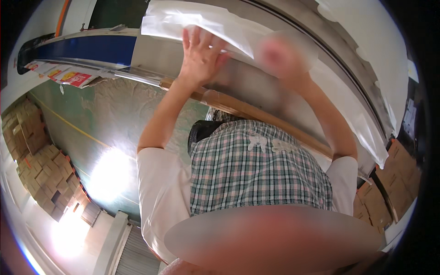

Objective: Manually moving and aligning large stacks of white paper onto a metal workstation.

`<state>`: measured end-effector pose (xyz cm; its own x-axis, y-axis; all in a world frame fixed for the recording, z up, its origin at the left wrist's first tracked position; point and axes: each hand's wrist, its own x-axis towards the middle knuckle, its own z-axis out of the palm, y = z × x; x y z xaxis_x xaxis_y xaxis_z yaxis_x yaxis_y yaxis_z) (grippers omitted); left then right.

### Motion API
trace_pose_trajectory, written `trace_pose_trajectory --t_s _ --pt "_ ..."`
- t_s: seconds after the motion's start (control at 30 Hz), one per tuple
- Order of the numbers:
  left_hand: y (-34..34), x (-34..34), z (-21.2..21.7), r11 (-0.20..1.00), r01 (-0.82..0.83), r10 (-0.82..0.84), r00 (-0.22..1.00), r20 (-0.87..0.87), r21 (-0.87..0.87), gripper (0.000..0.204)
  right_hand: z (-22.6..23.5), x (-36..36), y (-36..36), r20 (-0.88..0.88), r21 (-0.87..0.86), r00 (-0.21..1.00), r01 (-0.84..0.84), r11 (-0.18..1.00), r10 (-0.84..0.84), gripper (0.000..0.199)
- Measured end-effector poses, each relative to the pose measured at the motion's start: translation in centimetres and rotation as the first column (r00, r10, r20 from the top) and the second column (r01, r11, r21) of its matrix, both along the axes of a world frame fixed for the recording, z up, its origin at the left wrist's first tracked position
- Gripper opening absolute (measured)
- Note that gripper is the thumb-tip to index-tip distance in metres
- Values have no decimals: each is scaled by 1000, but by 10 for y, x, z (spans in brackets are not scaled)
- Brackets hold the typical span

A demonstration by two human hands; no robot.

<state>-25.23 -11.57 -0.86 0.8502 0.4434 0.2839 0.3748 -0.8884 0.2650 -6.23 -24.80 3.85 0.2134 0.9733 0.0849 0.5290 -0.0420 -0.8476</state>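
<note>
- Two hands raised at a white sheet (183, 20).
- Left hand (200, 52): fingers spread wide, flat on sheet.
- Right hand (279, 52): blurred, cannot tell grip.
- Stacked cartons (39, 169), left, closed; contents unseen.

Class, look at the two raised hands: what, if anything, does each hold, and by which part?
The left hand lies flat on the white sheet's lower edge, fingers spread, not gripping. The right hand is blurred; cannot tell.

Glare-washed green floor (114, 119), stacked cardboard boxes (41, 174), blue-edged machine (87, 48).
</note>
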Motion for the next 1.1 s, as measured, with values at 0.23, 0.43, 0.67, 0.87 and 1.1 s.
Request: trace_pose_trajectory --t_s 0.23,0.43,0.67,0.87,1.1 --pt "9 -5 -2 999 -26 27 998 -52 24 34 -5 50 94 -407 -673 850 -33 738 -333 26" --pt "7 -2 2 1000 -10 9 996 -88 -9 36 -39 9 158 -77 -255 996 -65 965 47 25" --pt "17 -15 -7 989 -17 22 999 31 -150 45 8 -56 127 361 625 929 -308 717 84 9" --pt "49 -20 -3 985 -158 159 987 -7 66 40 -3 -47 119 -15 285 1000 -2 959 7 29" --pt "155 -45 -21 971 -216 230 962 144 -105 32 -1 -39 73 343 218 892 -380 899 294 34"
